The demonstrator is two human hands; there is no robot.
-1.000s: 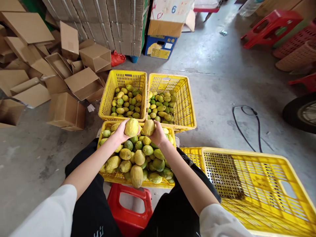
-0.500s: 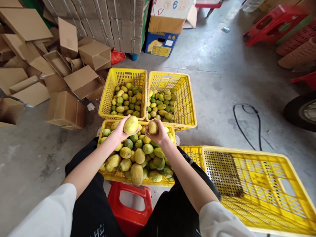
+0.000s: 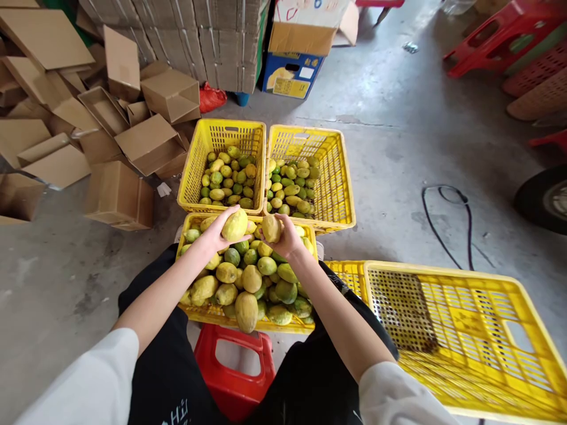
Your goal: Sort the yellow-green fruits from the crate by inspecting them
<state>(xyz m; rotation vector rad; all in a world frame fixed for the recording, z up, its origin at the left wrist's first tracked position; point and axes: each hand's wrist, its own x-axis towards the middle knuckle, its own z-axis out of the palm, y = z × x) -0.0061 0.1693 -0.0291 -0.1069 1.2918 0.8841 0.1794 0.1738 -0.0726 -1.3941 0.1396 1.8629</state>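
Observation:
My left hand (image 3: 215, 236) is closed around a large yellow fruit (image 3: 235, 225). My right hand (image 3: 287, 239) grips a smaller yellow-brown fruit (image 3: 271, 228). Both are held over the far end of a near yellow crate (image 3: 204, 314) heaped with yellow and green fruit, which rests on a red stool (image 3: 233, 369) between my knees. Just beyond stand two more yellow crates side by side, the left crate (image 3: 195, 170) and the right crate (image 3: 335, 177), each partly filled with smaller fruit.
A big yellow crate (image 3: 465, 330) lies tilted at my right. Cardboard boxes (image 3: 119, 195) are scattered on the floor at left, with stacked cartons (image 3: 212, 41) behind. A black cable (image 3: 443, 218) lies on the concrete; red stools (image 3: 487, 41) and a wheel (image 3: 543, 198) stand at right.
My right hand has turned its fruit over, palm now up, and both hands have shifted slightly. The left hand still holds its large fruit.

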